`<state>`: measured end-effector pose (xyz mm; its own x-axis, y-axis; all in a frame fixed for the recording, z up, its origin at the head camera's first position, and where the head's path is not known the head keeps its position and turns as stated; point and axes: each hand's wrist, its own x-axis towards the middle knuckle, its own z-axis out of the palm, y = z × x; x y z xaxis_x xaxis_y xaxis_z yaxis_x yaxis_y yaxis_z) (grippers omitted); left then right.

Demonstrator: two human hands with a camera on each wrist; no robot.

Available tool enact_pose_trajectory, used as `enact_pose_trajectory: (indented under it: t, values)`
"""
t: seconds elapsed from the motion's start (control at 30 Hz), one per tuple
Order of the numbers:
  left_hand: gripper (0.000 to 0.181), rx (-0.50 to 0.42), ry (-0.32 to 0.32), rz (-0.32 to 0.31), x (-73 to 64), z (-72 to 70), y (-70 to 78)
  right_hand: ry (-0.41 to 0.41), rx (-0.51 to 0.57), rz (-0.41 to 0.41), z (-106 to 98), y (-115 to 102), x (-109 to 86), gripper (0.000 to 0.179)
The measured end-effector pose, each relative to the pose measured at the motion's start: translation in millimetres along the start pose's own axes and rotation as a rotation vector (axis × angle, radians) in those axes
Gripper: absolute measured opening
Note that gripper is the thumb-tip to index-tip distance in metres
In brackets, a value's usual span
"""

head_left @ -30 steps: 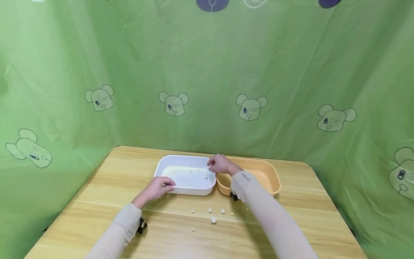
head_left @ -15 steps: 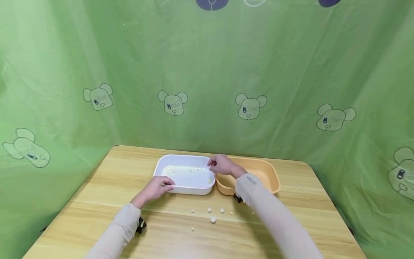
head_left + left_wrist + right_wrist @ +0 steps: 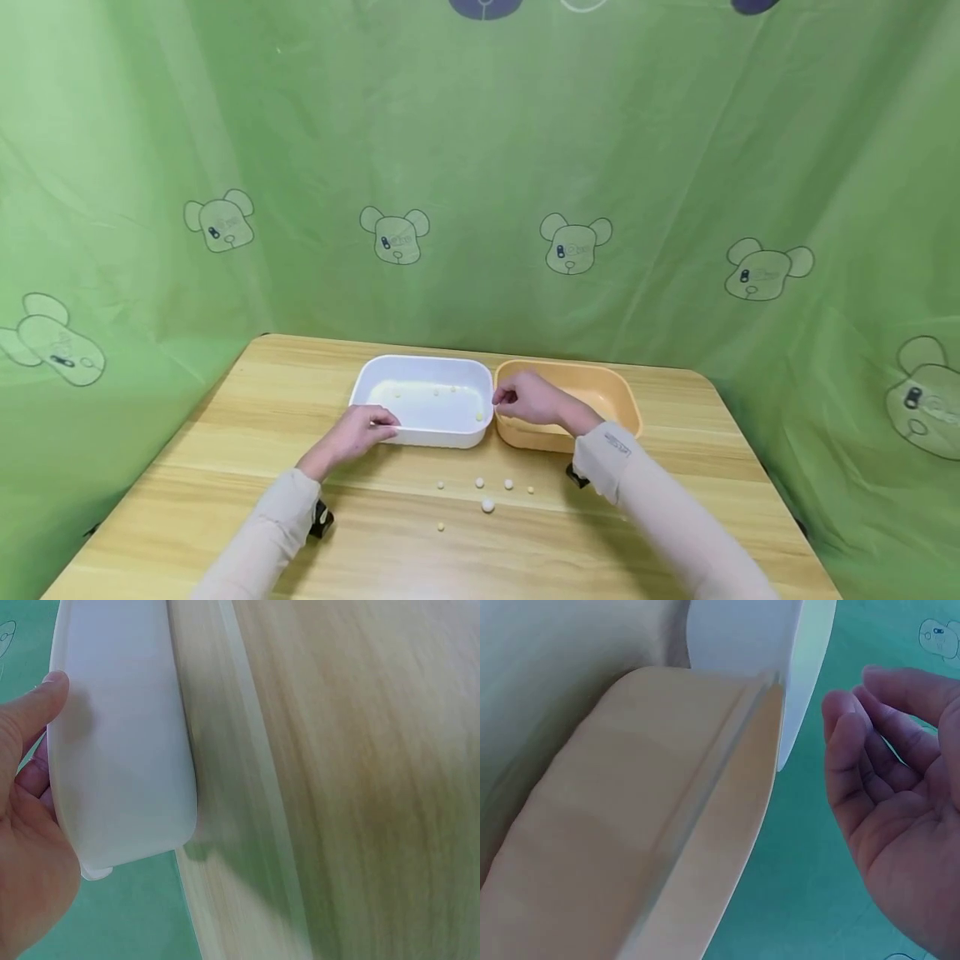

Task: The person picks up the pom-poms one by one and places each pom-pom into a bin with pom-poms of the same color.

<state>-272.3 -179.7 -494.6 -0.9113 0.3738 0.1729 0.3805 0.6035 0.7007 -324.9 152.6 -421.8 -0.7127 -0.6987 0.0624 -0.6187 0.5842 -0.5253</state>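
Observation:
My left hand [image 3: 358, 432] grips the near left rim of a white plastic basin [image 3: 435, 437], the thumb on the outer wall and the fingers inside. The left wrist view shows the thumb against the basin's white wall [image 3: 124, 750]. Several small yellow balls [image 3: 479, 417] lie on the basin's floor. My right hand [image 3: 536, 398] hovers over the left side of an orange basin [image 3: 607, 387], fingers loosely bent. In the right wrist view nothing shows between the fingertips of this hand [image 3: 900, 765], which is apart from the orange rim.
On the wooden table [image 3: 390, 550], in front of the basins, lie several small balls, among them a larger white ball [image 3: 487, 505] and a yellow ball [image 3: 441, 527]. The two basins stand side by side. A green curtain [image 3: 480, 300] hangs behind the table.
My right hand has moved from over the white basin's right rim to over the orange basin. A yellow ball now shows at the white basin's right end. The left hand keeps its hold.

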Motion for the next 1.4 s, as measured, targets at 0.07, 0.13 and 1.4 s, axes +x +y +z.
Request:
enact_pose_trajectory:
  t: [0.07, 0.13, 1.4]
  values:
    - [0.005, -0.003, -0.002, 0.001, -0.7, 0.3, -0.1, -0.013, 0.005, -0.004, 0, -1, -7.3, 0.008]
    - [0.005, -0.007, -0.003, 0.005, -1.6, 0.6, -0.5, -0.023, -0.001, -0.007, 0, -1, -14.7, 0.008]
    - [0.005, 0.012, -0.001, 0.018, -1.0, 0.8, 1.2, -0.155, 0.030, 0.005, 43, 25, -98.6, 0.012]
